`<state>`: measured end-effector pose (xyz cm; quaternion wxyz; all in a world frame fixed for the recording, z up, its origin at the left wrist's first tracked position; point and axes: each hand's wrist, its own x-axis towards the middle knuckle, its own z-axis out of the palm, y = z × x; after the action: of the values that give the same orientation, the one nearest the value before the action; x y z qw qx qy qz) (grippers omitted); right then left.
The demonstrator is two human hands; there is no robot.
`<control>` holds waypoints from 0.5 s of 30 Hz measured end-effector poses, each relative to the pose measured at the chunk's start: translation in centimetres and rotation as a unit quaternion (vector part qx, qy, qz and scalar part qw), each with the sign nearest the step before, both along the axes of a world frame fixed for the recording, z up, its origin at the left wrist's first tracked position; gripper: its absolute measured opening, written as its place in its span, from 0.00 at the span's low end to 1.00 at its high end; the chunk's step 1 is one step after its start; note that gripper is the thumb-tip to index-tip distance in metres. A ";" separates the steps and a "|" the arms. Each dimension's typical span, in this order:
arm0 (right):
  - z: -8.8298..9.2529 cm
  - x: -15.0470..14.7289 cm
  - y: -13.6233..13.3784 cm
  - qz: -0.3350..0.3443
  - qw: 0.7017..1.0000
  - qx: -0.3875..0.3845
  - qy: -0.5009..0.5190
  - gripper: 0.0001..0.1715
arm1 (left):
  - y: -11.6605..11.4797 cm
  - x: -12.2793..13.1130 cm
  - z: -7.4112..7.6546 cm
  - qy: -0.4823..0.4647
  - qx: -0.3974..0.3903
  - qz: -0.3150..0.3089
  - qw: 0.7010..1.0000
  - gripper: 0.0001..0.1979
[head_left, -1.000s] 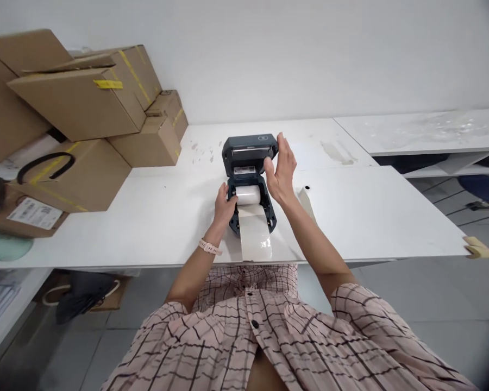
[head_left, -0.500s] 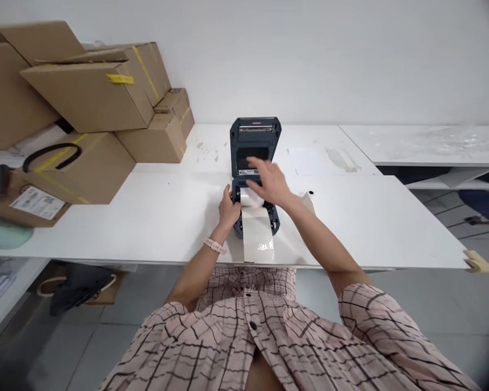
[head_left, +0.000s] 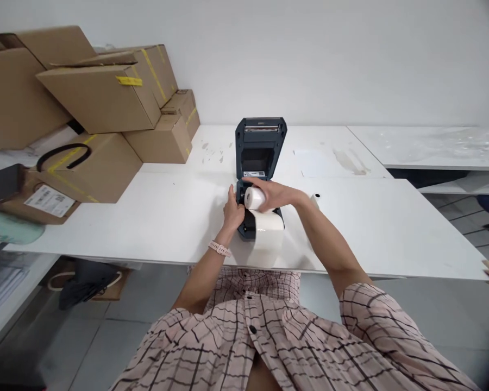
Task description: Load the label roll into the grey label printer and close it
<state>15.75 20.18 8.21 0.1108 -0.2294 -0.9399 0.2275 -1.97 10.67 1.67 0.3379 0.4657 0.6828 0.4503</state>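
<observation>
A dark label printer [head_left: 246,232] stands on the white table near its front edge, its lid [head_left: 261,137] raised. My right hand [head_left: 276,193] is closed around a white label roll [head_left: 253,199], tilted over the printer's bay with its left end showing. From the roll, a loose strip of labels [head_left: 270,229] hangs over the front of the printer. My left hand [head_left: 233,213] grips the printer's left side near the roll holder, thumb pointing up; its fingertips are partly hidden.
Several cardboard boxes [head_left: 93,98] are stacked on the table's left side. A small white roll [head_left: 315,200] with a dark core lies right of the printer, partly behind my right arm. A green bag [head_left: 14,227] lies at the far left. The white table [head_left: 375,228] ends close to my body.
My right hand has gone from hovering open above the bay to gripping the label roll, which is now lifted and tilted. The label strip has shifted right. My left hand stays at the printer's side.
</observation>
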 end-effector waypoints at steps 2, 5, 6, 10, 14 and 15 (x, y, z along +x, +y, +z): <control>1.8 2.9 -0.5 0.016 0.998 -0.010 0.067 0.62 | 0.0 0.0 -0.1 -0.005 0.003 0.000 1.000 0.47; 3.9 7.1 -0.7 -0.023 0.992 -0.032 0.119 0.61 | -0.1 0.0 -0.1 -0.009 -0.004 0.002 1.000 0.46; 4.2 8.2 -0.4 -0.046 0.990 -0.040 0.131 0.60 | -0.2 0.0 -0.1 -0.012 -0.006 0.002 1.000 0.45; 2.7 10.5 2.0 -0.154 0.973 -0.054 0.161 0.57 | -0.4 0.0 -0.1 -0.039 -0.002 0.002 0.999 0.44; -0.9 10.3 4.9 -0.208 0.962 -0.087 0.153 0.55 | -0.5 0.0 -0.1 -0.045 -0.001 0.002 0.999 0.43; -1.8 10.0 5.5 -0.214 0.961 -0.094 0.148 0.55 | -0.4 0.0 -0.1 -0.044 -0.001 0.002 0.999 0.43</control>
<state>25.72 25.69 6.37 0.2724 -0.3982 -0.8166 0.3169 -1.95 10.23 1.59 0.3672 0.4435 0.6686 0.4706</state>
